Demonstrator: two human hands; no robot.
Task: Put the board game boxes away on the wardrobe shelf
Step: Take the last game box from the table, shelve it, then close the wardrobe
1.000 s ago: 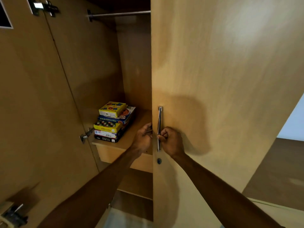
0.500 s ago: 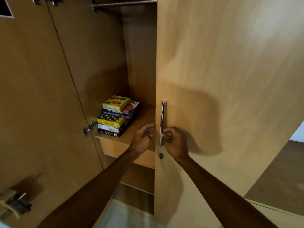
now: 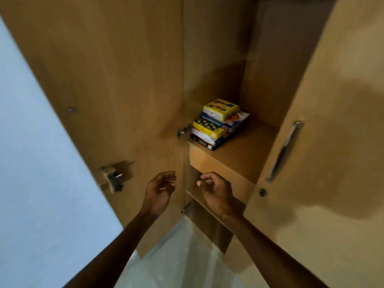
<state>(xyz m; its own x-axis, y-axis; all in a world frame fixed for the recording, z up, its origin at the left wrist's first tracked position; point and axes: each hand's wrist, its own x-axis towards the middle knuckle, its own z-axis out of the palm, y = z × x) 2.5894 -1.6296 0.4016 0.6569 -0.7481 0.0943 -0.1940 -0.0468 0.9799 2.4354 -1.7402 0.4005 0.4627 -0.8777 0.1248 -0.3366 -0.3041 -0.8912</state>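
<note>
Now, as I read the head view:

Boxes: the stack of boxes (image 3: pixel 219 123) sits right of centre, on the shelf (image 3: pixel 243 156), against its left front corner. I count about five flat boxes. A small yellow one is on top, a blue one under it, another yellow one below that, and white and dark ones at the bottom. The edges do not line up; the pile is slightly fanned.

Shelf: it runs from centre to the right, bare to the right of the stack. I see a plain front panel under its lip.

Left hand (image 3: pixel 159 191): low centre, empty, fingers loosely curled and apart, gripping nothing. It hovers in front of the left door's (image 3: pixel 108 80) inner edge, below the shelf level.

Right hand (image 3: pixel 217 191): low centre, just right of the left hand, also empty, fingers half curled with the thumb near the forefinger. It hangs in front of the shelf's front panel; I cannot tell whether it touches it.

Right door (image 3: pixel 336 142): fills the right of the frame, with a metal handle (image 3: pixel 285 150) and a keyhole (image 3: pixel 262 192) below it. Neither hand is on the handle.

Left door: swung open across the upper left, with a hinge (image 3: pixel 182 129) beside the stack and a lock fitting (image 3: pixel 114 178) lower down.

Floor (image 3: pixel 182 256): pale, at bottom centre between my forearms.
</note>
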